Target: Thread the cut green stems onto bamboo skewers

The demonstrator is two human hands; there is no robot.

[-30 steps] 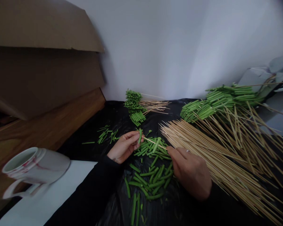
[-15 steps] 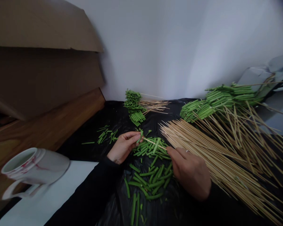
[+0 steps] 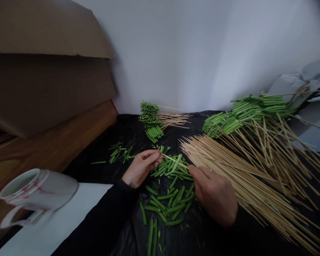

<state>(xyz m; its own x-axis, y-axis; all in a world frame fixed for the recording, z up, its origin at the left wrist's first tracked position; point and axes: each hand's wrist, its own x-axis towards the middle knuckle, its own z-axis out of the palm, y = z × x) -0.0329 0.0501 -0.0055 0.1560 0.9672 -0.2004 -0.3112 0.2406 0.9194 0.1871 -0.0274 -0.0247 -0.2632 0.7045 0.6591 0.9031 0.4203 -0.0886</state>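
Observation:
My left hand (image 3: pixel 142 166) pinches a short piece of green bean (image 3: pixel 161 149) between thumb and fingers. A thin bamboo skewer (image 3: pixel 174 160) runs from that piece to my right hand (image 3: pixel 214 193), which is closed around the skewer's other end and wears a ring. The skewer's tip meets the bean at my left fingertips; how deep it goes in is hidden. Below both hands lies a pile of cut green beans (image 3: pixel 173 204) on black plastic sheeting (image 3: pixel 130 220).
Loose bamboo skewers (image 3: pixel 229 167) fan out at the right. Skewered beans stack at the back right (image 3: pixel 245 113) and back centre (image 3: pixel 152 121). Bean scraps (image 3: pixel 117 154) lie left. A white mug (image 3: pixel 42 188) rests on a white sheet (image 3: pixel 77 206). A cardboard box (image 3: pixel 50 81) stands behind.
Both hands hold nearly the same place. The bean piece at my left fingertips has tilted slightly, and my left fingers have shifted a little. The whole view has moved slightly.

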